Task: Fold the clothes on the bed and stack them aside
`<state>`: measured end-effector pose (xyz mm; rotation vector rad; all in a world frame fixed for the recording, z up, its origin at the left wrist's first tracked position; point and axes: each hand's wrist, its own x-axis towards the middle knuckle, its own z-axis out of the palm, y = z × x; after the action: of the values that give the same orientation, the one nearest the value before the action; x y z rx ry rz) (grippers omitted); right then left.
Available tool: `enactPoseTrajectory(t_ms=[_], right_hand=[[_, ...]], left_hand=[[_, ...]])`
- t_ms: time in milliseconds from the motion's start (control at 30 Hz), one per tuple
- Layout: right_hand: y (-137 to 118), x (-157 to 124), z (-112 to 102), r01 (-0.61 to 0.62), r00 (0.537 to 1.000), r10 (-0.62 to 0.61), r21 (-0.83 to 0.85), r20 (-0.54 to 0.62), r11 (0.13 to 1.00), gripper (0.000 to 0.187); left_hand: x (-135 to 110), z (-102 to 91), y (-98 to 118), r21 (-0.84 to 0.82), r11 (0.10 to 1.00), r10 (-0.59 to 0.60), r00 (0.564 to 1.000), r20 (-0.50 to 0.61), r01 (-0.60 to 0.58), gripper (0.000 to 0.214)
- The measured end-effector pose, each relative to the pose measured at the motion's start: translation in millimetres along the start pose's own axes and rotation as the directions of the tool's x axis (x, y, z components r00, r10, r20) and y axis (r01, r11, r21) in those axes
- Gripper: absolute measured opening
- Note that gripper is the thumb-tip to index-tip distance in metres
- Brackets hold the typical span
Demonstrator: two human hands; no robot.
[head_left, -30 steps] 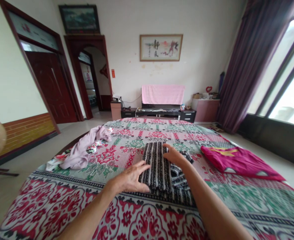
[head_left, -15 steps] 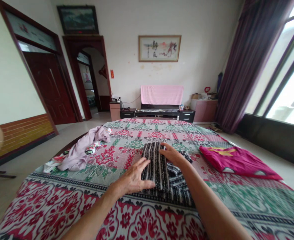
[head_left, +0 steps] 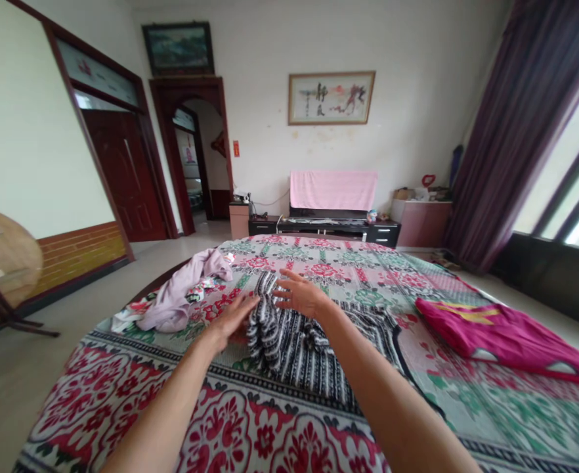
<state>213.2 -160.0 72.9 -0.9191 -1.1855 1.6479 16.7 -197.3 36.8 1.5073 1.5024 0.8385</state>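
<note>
A black-and-white striped garment [head_left: 294,348] lies rumpled in the middle of the bed's floral cover [head_left: 279,427]. My left hand [head_left: 233,317] lies at the garment's left edge, fingers stretched out and touching the cloth. My right hand [head_left: 302,293] rests on top of the garment's far end, fingers spread and flat. Neither hand grips the cloth as far as I can see.
A lilac garment [head_left: 181,299] lies heaped at the bed's far left, with patterned cloth beside it. A folded pink garment [head_left: 496,335] lies on the right. A low dark cabinet with a pink cloth [head_left: 333,189] stands by the far wall. A round wooden tabletop [head_left: 4,256] leans at left.
The neatly folded striped strip has been pushed leftward and is now rumpled. Both hands moved left and farther away. The view turned left.
</note>
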Motion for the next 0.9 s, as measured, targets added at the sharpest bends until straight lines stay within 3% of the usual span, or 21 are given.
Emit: enactPoseTrajectory(t_ms=[100, 233, 300, 433, 500, 567, 633, 767, 900], right_hand=[[12.7, 1.8, -7.9, 0.022, 0.993, -0.039, -0.150, -0.111, 0.988, 0.028], [33.1, 10.4, -28.1, -0.009, 0.956, -0.125, -0.451, -0.267, 0.893, 0.017], [42.5, 15.0, -35.4, 0.010, 0.947, -0.213, -0.640, -0.240, 0.768, 0.020], [53.3, 20.0, -39.5, 0.088, 0.951, -0.304, -0.889, -0.059, 0.448, 0.027], [53.4, 21.4, -37.1, 0.088, 0.958, -0.287, -0.932, -0.017, 0.351, 0.027], [50.4, 24.1, -32.7, 0.043, 0.953, -0.299, -0.957, -0.047, 0.288, 0.028], [45.5, 29.7, -26.6, -0.009, 0.932, -0.351, -0.971, -0.095, 0.237, 0.031], [37.3, 51.6, -10.4, -0.023, 0.911, -0.406, -0.991, -0.075, 0.131, 0.035], [38.9, 81.0, 5.9, -0.042, 0.939, -0.337, -0.994, -0.074, 0.103, 0.036]], left_hand=[[8.2, -16.7, -21.1, -0.170, 0.977, -0.112, 0.989, 0.092, 0.126, 0.081], [10.9, -32.3, -31.9, -0.131, 0.989, -0.059, 0.998, 0.023, 0.061, 0.072], [11.2, -36.3, -33.2, -0.059, 0.996, -0.060, 0.997, 0.044, 0.063, 0.074], [12.5, -34.4, -34.0, 0.095, 0.995, -0.041, 0.998, 0.037, 0.038, 0.066], [12.6, -32.5, -33.6, 0.138, 0.990, -0.012, 1.000, 0.026, 0.009, 0.055], [11.0, -34.2, -32.0, 0.207, 0.978, -0.008, 0.999, 0.031, 0.002, 0.040], [7.2, -40.4, -29.5, 0.294, 0.953, -0.084, 0.996, 0.037, 0.069, 0.029], [-3.8, -60.2, -24.5, 0.415, 0.889, -0.255, 0.961, 0.102, 0.192, 0.040], [-12.0, -72.9, -22.9, 0.418, 0.893, -0.255, 0.954, 0.158, 0.170, 0.049]])
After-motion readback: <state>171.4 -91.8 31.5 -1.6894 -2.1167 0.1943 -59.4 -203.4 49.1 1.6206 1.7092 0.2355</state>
